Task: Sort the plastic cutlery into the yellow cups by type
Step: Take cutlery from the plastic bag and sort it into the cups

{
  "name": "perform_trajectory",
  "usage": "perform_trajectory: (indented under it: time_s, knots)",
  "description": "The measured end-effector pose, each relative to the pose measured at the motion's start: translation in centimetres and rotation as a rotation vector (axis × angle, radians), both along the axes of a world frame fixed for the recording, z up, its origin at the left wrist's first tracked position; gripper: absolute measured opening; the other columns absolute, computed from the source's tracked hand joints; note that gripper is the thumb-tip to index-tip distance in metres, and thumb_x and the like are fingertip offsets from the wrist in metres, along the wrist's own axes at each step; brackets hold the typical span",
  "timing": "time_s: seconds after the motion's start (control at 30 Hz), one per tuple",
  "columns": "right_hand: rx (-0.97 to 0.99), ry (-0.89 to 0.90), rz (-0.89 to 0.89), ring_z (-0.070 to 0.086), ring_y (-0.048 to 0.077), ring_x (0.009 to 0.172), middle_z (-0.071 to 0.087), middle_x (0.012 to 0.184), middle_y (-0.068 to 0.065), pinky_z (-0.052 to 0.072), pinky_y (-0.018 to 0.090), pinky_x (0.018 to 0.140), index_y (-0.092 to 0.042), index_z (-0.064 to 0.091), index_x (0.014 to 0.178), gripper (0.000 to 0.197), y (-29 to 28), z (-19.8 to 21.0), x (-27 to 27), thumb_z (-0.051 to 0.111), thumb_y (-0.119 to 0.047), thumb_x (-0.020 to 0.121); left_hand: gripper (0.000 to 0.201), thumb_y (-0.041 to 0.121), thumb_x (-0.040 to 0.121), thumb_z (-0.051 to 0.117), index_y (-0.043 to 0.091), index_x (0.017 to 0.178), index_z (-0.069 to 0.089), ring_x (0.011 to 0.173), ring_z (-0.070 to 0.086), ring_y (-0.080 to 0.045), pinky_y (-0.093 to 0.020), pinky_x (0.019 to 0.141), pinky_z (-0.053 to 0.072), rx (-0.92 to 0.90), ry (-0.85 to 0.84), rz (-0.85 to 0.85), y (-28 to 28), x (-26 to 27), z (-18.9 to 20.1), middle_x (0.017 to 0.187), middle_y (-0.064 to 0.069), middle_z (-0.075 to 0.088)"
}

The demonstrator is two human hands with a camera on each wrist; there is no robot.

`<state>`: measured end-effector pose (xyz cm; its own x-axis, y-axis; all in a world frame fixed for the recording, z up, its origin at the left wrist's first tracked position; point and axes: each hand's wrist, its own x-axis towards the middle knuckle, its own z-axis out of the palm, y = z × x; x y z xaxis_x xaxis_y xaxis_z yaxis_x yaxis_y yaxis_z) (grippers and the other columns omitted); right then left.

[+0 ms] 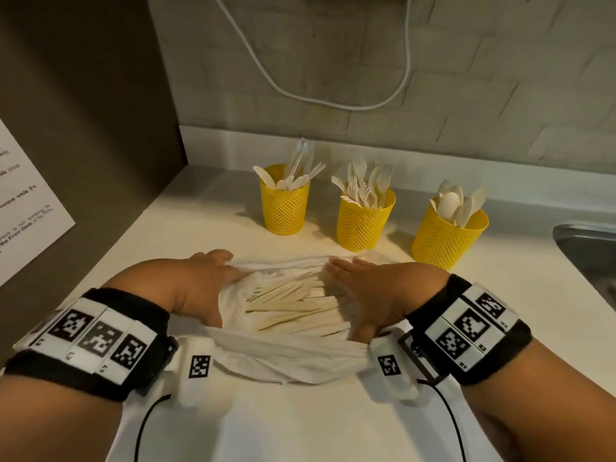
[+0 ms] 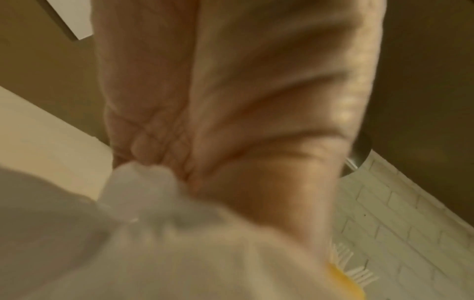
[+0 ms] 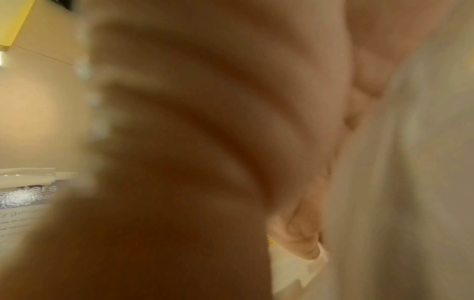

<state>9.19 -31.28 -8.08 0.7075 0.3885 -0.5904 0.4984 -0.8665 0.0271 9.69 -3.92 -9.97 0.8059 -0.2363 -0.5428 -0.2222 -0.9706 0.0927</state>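
Observation:
A white plastic bag [image 1: 283,355] lies on the counter with its mouth pulled wide. Inside it shows a pile of cream cutlery handles [image 1: 293,305]. My left hand [image 1: 206,281] grips the left side of the mouth and my right hand [image 1: 363,288] holds the right side, fingers stretched along it. Behind stand three yellow mesh cups: the left cup [image 1: 284,208] with what look like knives, the middle cup [image 1: 365,218] with forks, the right cup [image 1: 446,235] with spoons. The wrist views are blurred: left hand [image 2: 231,101] on bunched bag [image 2: 153,243], right hand [image 3: 205,142] against bag [image 3: 410,182].
A steel sink [image 1: 586,248] opens at the right edge of the counter. A dark panel with a printed paper notice [image 1: 26,208] walls off the left. A white cable [image 1: 333,101] hangs on the tiled wall behind the cups. Bare counter [image 1: 316,428] lies in front of the bag.

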Motion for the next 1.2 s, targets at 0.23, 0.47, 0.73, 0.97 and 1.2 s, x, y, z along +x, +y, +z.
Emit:
perform_trajectory:
  time_s: [0.23,0.47,0.73,0.97,1.2]
  knots:
    - [0.083,0.045,0.023,-0.012,0.018,0.150,-0.021,0.161,-0.006,0.010,0.050,0.121,-0.022,-0.019,0.153,0.128,-0.1,0.1,-0.3,0.078,-0.048,0.073,0.098,0.049,0.080,0.074,0.045,0.153,0.009,0.148,-0.008,0.000,-0.034,0.123,0.003,-0.310,-0.160,-0.244,-2.7,-1.9,-0.2,0.162,0.023,-0.014]
    - [0.160,-0.076,0.082,0.014,0.022,0.149,0.006,0.164,0.000,0.023,0.040,0.119,-0.015,-0.004,0.155,0.121,0.6,2.0,-1.5,0.077,-0.052,0.073,0.128,0.060,0.065,0.079,0.032,0.156,-0.006,0.151,0.001,-0.012,-0.036,0.124,0.006,-0.156,-0.062,-0.127,-0.2,-1.3,-1.7,0.163,0.013,-0.004]
    - [0.074,-0.219,0.402,0.053,0.022,0.120,0.055,0.132,0.005,0.042,0.029,0.093,-0.013,0.050,0.137,0.060,9.0,1.9,-1.6,0.065,-0.045,0.087,0.152,0.056,0.041,0.088,0.055,0.143,-0.023,0.124,0.053,-0.015,-0.037,0.103,0.049,-0.288,0.072,0.017,-0.5,-0.7,-2.4,0.152,0.009,0.036]
    - [-0.095,-0.259,0.391,0.048,0.026,0.115,0.046,0.130,0.009,0.036,0.034,0.074,-0.011,0.042,0.140,0.064,10.2,0.4,-1.4,0.065,-0.041,0.088,0.155,0.039,0.055,0.090,0.037,0.145,-0.036,0.139,0.039,-0.019,-0.037,0.113,0.037,-0.187,0.112,0.079,-0.1,-0.6,-2.7,0.164,0.006,0.015]
    - [0.134,-0.233,0.285,0.057,0.029,0.102,0.053,0.120,0.009,0.036,0.031,0.071,-0.016,0.045,0.136,0.043,6.0,1.0,-0.2,0.055,-0.024,0.095,0.147,0.032,0.056,0.085,0.039,0.148,-0.029,0.134,0.042,-0.021,-0.036,0.110,0.040,-0.153,0.095,0.129,0.7,-0.7,-2.7,0.162,0.005,0.020]
